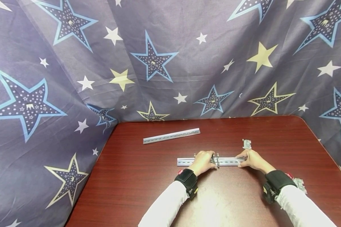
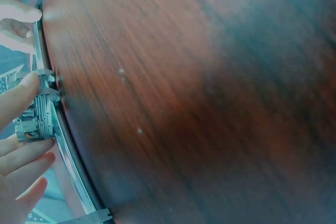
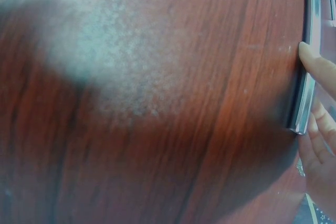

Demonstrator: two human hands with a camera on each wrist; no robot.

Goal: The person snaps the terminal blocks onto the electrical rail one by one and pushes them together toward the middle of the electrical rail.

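Note:
A slotted metal DIN rail [image 1: 184,162] lies across the table before me. My left hand [image 1: 202,162] reaches over its middle and holds a small stack of grey terminal blocks [image 2: 38,116] on the rail between thumb and fingers. Just right of these fingers stands a thin clip-like piece [image 1: 218,160] across the rail. Further along toward the left end sits another grey piece [image 2: 97,216], partly cut off in the left wrist view. With thumb and fingers on opposite long edges, my right hand [image 1: 254,160] grips the rail near its right end.
A second slotted rail [image 1: 171,136] lies slanted at the back left. One loose grey terminal block [image 1: 247,144] is just beyond my right hand. More grey pieces [image 1: 300,185] lie beside my right wrist, partly hidden by it. A star-patterned curtain [image 1: 164,91] borders the table [image 1: 125,176].

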